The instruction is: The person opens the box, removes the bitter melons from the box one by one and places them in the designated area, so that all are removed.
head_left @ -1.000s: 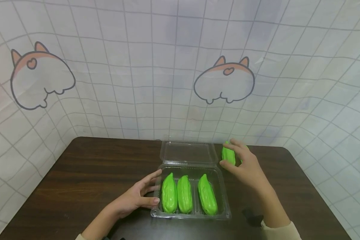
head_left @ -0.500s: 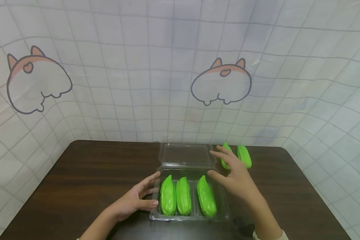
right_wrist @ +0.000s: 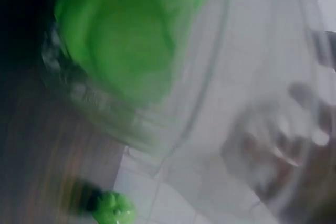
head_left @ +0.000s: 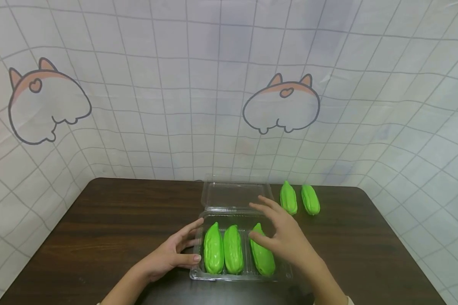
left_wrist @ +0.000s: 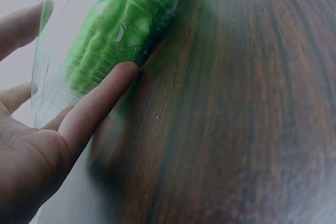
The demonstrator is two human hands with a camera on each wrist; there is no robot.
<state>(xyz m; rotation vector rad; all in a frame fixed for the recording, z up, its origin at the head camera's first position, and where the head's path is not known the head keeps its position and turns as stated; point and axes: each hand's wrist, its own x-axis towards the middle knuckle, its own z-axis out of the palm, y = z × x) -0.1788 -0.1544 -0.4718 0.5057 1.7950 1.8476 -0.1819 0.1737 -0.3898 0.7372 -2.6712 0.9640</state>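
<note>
A clear plastic clamshell box sits on the table, its lid folded back. Three glossy green bitter gourds lie lengthwise inside: a left one, a middle one and a right one. My left hand rests with spread fingers against the box's left side; in the left wrist view its fingertip touches the plastic wall beside a gourd. Above the right gourd hovers my right hand, fingers apart and holding nothing, hiding part of the box's right side. The right wrist view is blurred.
Two more bitter gourds lie on the table behind and right of the box, one nearer and one farther right. The dark wooden table ends at a white grid-patterned curtain on the back and sides.
My right hand has moved left and toward me, from beside the rear gourds to above the box's right part. The left hand keeps its place at the box.
</note>
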